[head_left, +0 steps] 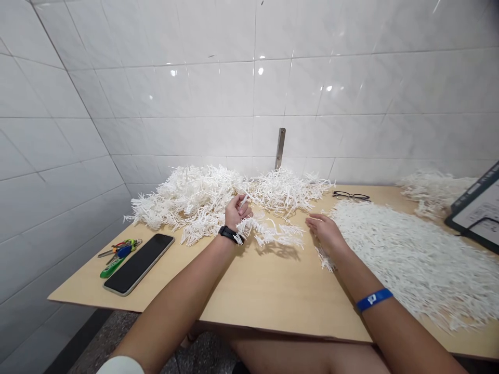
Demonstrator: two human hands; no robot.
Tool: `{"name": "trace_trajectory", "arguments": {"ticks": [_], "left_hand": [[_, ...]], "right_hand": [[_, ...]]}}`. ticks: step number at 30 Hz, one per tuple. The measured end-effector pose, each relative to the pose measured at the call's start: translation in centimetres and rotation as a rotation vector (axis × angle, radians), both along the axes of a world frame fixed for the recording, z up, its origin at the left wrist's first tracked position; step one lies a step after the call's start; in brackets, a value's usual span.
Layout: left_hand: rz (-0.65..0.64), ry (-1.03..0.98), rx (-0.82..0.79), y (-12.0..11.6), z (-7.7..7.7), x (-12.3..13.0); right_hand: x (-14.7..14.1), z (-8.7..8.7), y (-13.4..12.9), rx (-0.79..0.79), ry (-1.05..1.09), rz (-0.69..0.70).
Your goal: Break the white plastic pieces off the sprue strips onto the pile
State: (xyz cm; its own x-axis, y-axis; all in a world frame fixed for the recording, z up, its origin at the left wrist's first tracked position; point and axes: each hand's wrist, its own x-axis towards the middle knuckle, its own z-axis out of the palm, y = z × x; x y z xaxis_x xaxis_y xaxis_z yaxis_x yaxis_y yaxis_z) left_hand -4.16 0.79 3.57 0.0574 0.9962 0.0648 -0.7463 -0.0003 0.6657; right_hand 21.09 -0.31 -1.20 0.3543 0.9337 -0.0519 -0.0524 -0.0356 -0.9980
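The left hand [238,212] is curled shut on one spray of thin, branching white plastic-like strands [268,236], a pale stem showing at the fingertips and the branches spreading above the bench [273,298] to the right of the wrist. The right hand [325,232] has its fingers loosely extended and nothing visible in its grasp; one small white cluster of similar strands [324,259] lies just below it, partly hidden by the arm. One black wristwatch [230,234] sits on the left wrist and one blue band with a white mark [374,299] circles the right forearm. Behind the left hand stand two bushy white heaps of branched strands [202,189], touching one another, their pieces too tangled to count. Beyond the right arm spreads one broad, flat layer of short white pieces [413,259], also uncountable, with one further white mound [436,189] behind it. One pair of black-framed eyeglasses [351,196] rests at that layer's far edge. On the left lie one black-screened phone [138,265] and, beside it, one bunch of keys with a green tag [113,267]. One dark-edged panel [477,208] leans in at the far right, and one narrow metal strip [280,148] stands upright against the white tiled wall [218,88].
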Motion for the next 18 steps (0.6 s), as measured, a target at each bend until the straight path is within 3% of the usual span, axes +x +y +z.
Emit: {"name": "trace_trajectory", "arguments": {"ticks": [3, 5, 8, 13, 18], "left_hand": [[-0.004, -0.01, -0.007, 0.0, -0.2, 0.0], [-0.006, -0.008, -0.006, 0.1, -0.3, 0.0], [-0.019, -0.024, 0.006, 0.2, -0.5, -0.1], [-0.028, -0.048, 0.048, 0.2, -0.6, -0.1], [0.024, -0.02, 0.059, 0.2, -0.6, -0.1]], "right_hand": [[0.3, 0.6, -0.2, 0.104, 0.013, -0.065], [-0.1, 1.2, -0.7, 0.184, 0.032, -0.018], [-1.2, 2.1, -1.6, 0.225, -0.013, 0.189], [-2.9, 2.4, -2.8, 0.237, -0.344, 0.579], [-3.5, 1.9, -3.1, 0.212, -0.537, 0.701]]}}
